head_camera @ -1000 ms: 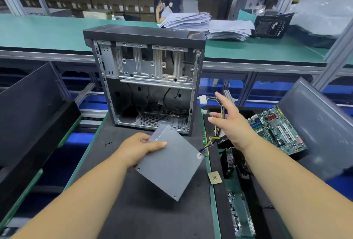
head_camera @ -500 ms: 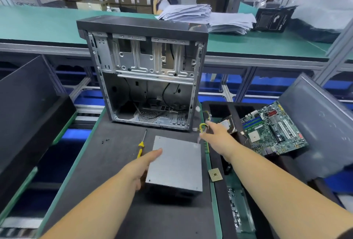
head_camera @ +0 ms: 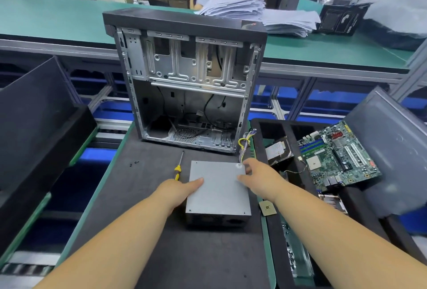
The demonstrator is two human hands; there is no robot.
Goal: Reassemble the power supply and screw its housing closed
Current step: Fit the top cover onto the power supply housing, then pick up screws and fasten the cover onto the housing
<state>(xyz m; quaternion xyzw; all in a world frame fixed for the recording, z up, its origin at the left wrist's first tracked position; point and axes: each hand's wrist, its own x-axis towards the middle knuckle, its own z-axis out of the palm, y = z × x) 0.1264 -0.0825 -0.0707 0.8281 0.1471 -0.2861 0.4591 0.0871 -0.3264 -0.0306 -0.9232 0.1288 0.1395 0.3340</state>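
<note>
Two bare hands at one grey power supply (head_camera: 218,187), flat on the dark work mat (head_camera: 129,207), near the middle. Behind it, farther off: open computer case (head_camera: 184,76), upright, side panel off, drive cage above, loose black leads inside. Right of the mat: black parts tray (head_camera: 256,131) holding a green motherboard (head_camera: 339,157), tilted, and a hard drive (head_camera: 278,152) at the motherboard's left. Far side of the aisle: green bench (head_camera: 57,18) bearing a stack of papers (head_camera: 254,13).

On the supply's left edge: left hand (head_camera: 178,190), thumb lying straight on the top plate, other fingers down the side and hidden, so grip there not possible to tell. On the far right corner: right hand (head_camera: 256,175), thumb on the top plate, fingers bent round the right edge, grasping the housing. From that corner, up toward the case: bundle of yellow and mixed wires (head_camera: 245,145).

Just left of the supply, touching nothing but the mat: yellow-handled screwdriver (head_camera: 178,168), tip pointing away. Beside the supply's near right corner: small square processor chip (head_camera: 267,207), on the tray edge. Farther left on the mat: few tiny black screws (head_camera: 134,163).
</note>
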